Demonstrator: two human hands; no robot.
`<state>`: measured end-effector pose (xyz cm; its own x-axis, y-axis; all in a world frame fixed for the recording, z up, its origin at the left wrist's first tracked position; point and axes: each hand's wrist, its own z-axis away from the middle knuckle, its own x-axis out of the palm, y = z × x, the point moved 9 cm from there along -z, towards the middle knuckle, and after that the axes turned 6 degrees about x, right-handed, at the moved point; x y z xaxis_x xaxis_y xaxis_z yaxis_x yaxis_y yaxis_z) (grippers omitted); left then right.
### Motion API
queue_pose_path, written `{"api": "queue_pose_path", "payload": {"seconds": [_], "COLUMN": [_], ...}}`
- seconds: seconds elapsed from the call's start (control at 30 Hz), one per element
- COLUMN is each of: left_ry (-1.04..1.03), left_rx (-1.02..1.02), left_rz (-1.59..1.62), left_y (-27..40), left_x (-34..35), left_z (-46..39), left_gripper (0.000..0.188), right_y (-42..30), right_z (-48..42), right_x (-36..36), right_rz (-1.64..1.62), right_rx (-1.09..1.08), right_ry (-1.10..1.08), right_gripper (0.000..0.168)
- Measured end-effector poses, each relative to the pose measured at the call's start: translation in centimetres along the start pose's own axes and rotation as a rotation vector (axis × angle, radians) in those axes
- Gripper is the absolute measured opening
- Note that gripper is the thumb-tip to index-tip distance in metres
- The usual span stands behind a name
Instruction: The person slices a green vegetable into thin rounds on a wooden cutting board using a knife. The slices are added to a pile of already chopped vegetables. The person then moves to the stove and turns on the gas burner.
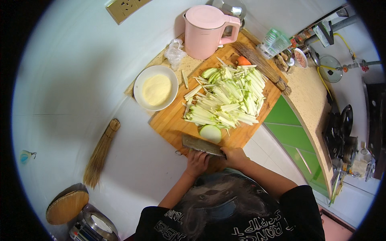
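A wooden cutting board (169,123) lies before me, covered with a heap of pale green vegetable strips (229,96). At the heap's near edge sits a round cut piece of the vegetable (210,133). My right hand (236,157) grips the handle end of a cleaver (202,145), whose broad blade points left over the board's near edge. Against the near side of the blade are the fingers of my left hand (197,162); whether they hold anything behind it cannot be told. An orange vegetable piece (243,61) rests at the board's far side.
A white bowl of yellow meal (156,90) stands left of the board, with a plastic bag (175,54) and pink kettle (201,36) behind. A straw brush (262,66) lies along the right side. Another straw whisk (102,155) hangs on the left wall. Black pans (345,120) stand far right.
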<state>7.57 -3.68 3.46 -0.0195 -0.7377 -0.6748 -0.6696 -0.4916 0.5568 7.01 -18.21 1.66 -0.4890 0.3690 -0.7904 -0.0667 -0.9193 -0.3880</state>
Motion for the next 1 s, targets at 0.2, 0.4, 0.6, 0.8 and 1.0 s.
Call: {"api": "queue_pose_path", "payload": {"seconds": [0.2, 0.4, 0.6, 0.8, 1.0], "left_ry": [-0.117, -0.206, -0.164, -0.125, 0.005], "left_rx": [0.005, 0.029, 0.010, 0.010, -0.012], "left_rz": [-0.042, 0.016, -0.012, -0.035, -0.015], "left_y": [0.1, -1.4, -1.4, -1.3, -0.2], "left_x": [1.1, 3.4, 3.2, 3.1, 0.5], "left_z": [0.8, 3.2, 3.2, 3.1, 0.5], "left_gripper": [0.035, 0.041, 0.043, 0.041, 0.027], "right_y": [-3.7, -3.2, -2.1, -3.0, -1.6], "right_z": [4.9, 7.3, 6.7, 4.0, -1.1], "right_x": [-6.6, -7.4, -6.5, -4.0, -0.8], "right_rz": [-0.090, -0.010, 0.054, 0.061, 0.014], "right_rx": [0.005, 0.067, 0.178, 0.194, 0.147], "right_ry": [-0.055, -0.193, -0.258, -0.298, -0.164], "right_gripper": [0.026, 0.024, 0.020, 0.019, 0.025]}}
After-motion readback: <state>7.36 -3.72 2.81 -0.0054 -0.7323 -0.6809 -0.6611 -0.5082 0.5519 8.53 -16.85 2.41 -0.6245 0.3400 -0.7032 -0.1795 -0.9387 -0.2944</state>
